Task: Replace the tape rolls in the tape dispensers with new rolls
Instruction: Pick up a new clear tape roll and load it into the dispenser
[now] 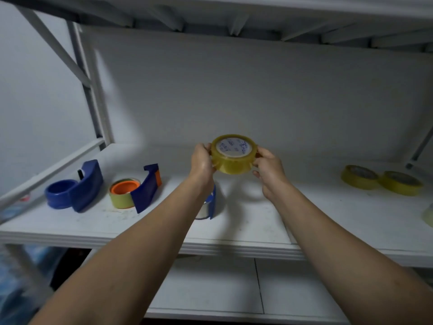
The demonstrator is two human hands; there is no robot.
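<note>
A white metal shelf [234, 231] set against a pale wall carries everything here, with another shelf board overhead and a lower one below. Both hands are raised above the middle of the shelf, gripping one full roll of yellowish clear tape [233, 154] between them: the left hand [202, 164] clasps its left side, the right hand [269, 170] its right side, fingers curled onto the band. The roll's core faces up and toward the camera, so its axis runs roughly upright, tilted a little toward the person.

Directly under the left wrist, near the front edge of the shelf, a blue dispenser [209, 206] stands mostly hidden by the forearm; whether it carries a roll I cannot tell for sure, though something pale shows inside it. This is the nearest dispenser to the held roll, lying below and slightly left of it, so the left hand is closer to it.

Toward the left edge sit two more: a blue dispenser with a bare blue hub [75, 186], and just beside it a dispenser with an orange hub [138, 190] that has a thin band of tape round it. Near the right back corner lie two slim yellow rolls [382, 180], touching. A pale object at the far right edge is cut off.
</note>
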